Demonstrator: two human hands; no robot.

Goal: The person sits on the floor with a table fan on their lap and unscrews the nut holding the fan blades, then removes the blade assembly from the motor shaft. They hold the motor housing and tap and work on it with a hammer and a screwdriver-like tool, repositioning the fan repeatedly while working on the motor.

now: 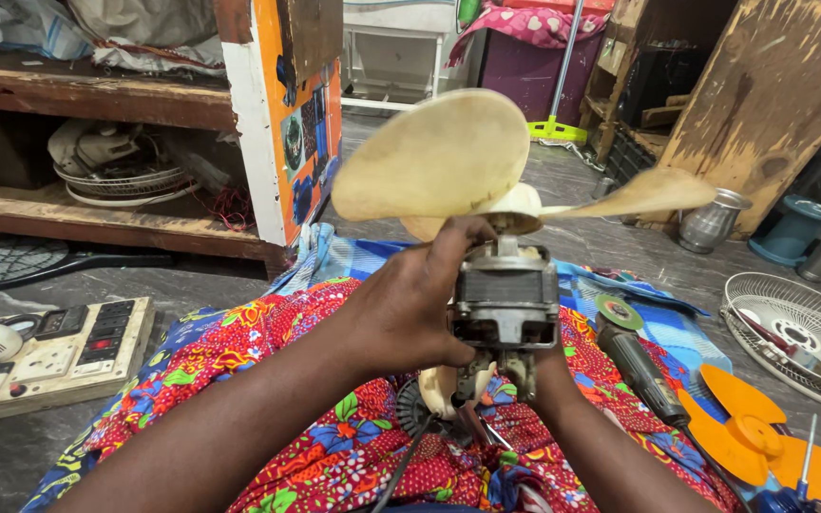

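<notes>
Cluttered workshop floor, wooden shelves behind, left hand (406, 309) clamped around a grey fan motor (505, 294), cream fan blades (439, 157) just above, right hand (548, 366) mostly hidden under the motor, grip unclear, orange blade (762, 437) nearby right.

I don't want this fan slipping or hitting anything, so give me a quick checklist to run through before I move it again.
1. Left hand on the motor: fingers wrap its left side. Ok.
2. Right hand: almost wholly hidden behind the motor. Cannot tell.
3. Blades free of obstacles: nothing touches them, and the orange-edged board stands apart on the left. Ok.
4. Blades at rest: the right blade looks blurred. Cannot tell.
5. Black cord free: it hangs below the motor over the lap, its end out of view. Cannot tell.
6. Nearby tools: grinder lies on the cloth right of the motor, apart from the hands. Ok.
</notes>
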